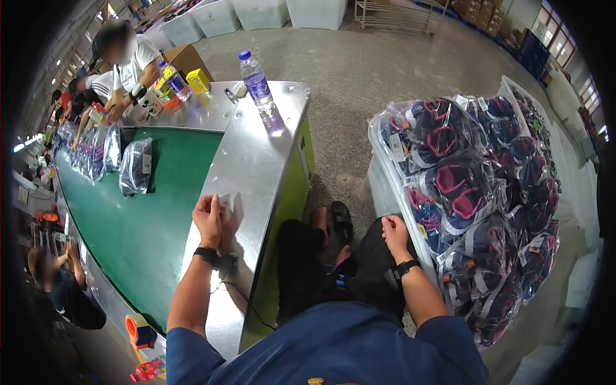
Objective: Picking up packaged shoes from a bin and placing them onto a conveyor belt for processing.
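My left hand (207,219) is above the metal edge of the conveyor table (247,160), its fingers curled together and no object showing in them. On the right, my right hand (394,232) is at my thigh, loosely closed with nothing visible in it. It is close to a white plastic bin (384,186) heaped with dark blue and pink shoes in clear bags (457,191). Farther up the green belt (128,218) lies a single bagged item (136,167), dark inside its clear plastic. More bagged goods (93,151) crowd the belt's far end.
A water bottle (256,80) stands at the table's far corner; another bottle (174,80) is near a yellow box (197,81). A tape dispenser (138,332) sits at lower left. Co-workers line the belt, one in a white shirt (138,61). Large bins (215,18) stand behind.
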